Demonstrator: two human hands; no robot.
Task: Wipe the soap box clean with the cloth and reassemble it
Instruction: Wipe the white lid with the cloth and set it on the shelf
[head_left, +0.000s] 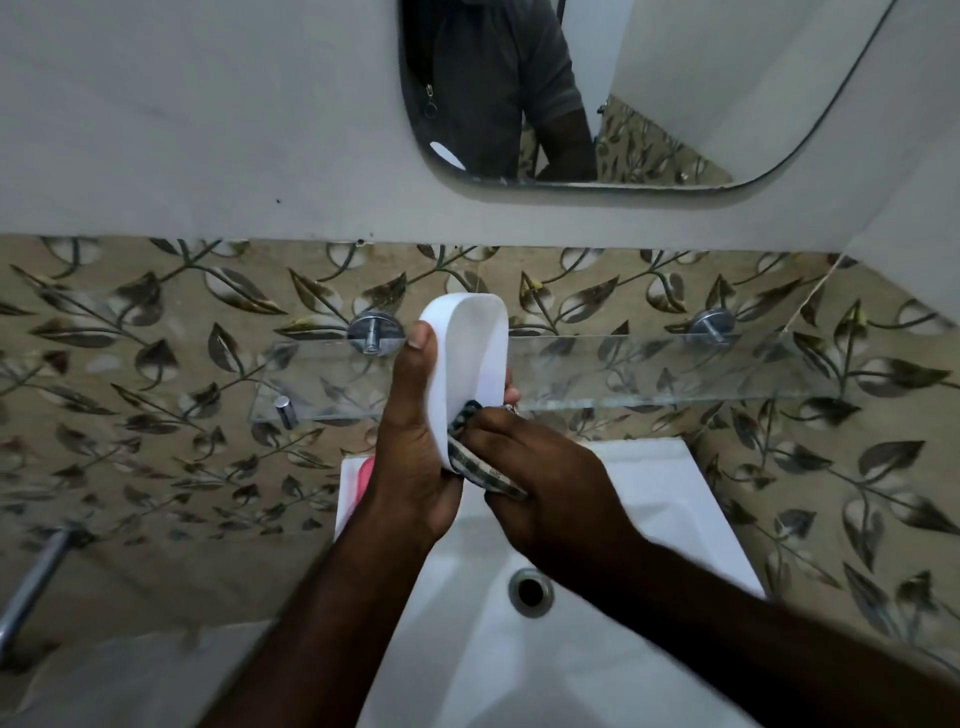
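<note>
the left hand (415, 441) is clenched round a white soap box half (470, 364), thumb pressed flat along its outer wall on the left, the other fingertips (511, 395) just showing past the far edge on the right. the piece is held up over the sink, standing nearly on end: its long axis runs up and away from the palm, the rounded far end toward the patterned tiles, the hollow side turned to the right. the right hand (545, 467) is closed on a checked cloth (480, 467), bunched between its fingers and pushed against the lower end of the box, so cloth and plastic are touching there. that matters most, i'd say: the wiping hand sits at the bottom of the hollow, and the unwiped length lies above and beyond it, so the stroke would have to travel upward along the long axis while the left hand holds firm. behind them a glass shelf (675, 364) crosses the wall. a pink thing (364, 475), likely the soap, lies on the rim of the white sink (691, 519) just left of the left wrist. the other part of the box is not in sight, so reassembly looks a way off.
</note>
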